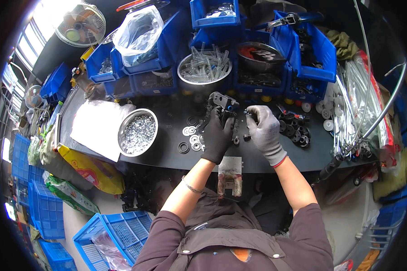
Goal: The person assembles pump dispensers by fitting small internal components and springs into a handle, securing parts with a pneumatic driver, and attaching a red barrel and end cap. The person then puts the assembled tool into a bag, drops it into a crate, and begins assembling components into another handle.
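Note:
My left hand (218,140), in a black glove, is closed around a grey metal bracket assembly (220,100) with a blue piece at its side. Just right of it, my right hand (265,132) wears a grey glove and pinches a small dark part (248,112) between thumb and fingers; its exact kind is too small to make out. Flat metal washers (194,139) and a black ring (183,147) lie on the dark table left of my left hand. Black round parts (298,133) are clustered right of my right hand.
A steel bowl of small metal pieces (154,141) stands at the left beside a white sheet (97,124). Behind my hands is a bowl of springs (205,82), flanked by blue parts bins (319,72). Long metal rods (348,104) lie at the right. A metal fixture (230,167) sits at the near edge.

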Tool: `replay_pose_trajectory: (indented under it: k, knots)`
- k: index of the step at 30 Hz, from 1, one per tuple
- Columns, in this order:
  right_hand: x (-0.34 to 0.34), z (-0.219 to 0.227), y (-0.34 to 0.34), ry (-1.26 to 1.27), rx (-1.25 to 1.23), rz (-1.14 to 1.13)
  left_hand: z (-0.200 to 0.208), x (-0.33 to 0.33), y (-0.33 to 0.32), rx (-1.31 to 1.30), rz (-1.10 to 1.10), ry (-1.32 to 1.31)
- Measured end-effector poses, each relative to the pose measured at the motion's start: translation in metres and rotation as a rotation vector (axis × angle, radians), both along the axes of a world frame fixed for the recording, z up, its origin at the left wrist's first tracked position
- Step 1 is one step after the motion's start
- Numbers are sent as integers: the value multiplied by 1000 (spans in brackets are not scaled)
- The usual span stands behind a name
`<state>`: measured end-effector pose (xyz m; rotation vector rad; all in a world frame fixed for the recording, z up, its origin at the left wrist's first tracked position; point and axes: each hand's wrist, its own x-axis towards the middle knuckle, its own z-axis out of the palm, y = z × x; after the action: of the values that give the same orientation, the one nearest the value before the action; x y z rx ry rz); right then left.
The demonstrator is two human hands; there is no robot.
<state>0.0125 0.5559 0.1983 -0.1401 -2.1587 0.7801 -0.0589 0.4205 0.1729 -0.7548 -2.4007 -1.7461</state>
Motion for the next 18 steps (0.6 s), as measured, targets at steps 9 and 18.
replay_pose_trajectory:
  k: [9,18]
  knots:
    - [-10,5,-8,-226,-1079,197,-8,-6,17,437,-83,-266]
    - [-2,-8,-8,-72,-1246,245,-13,13,18,275,-93,-10]
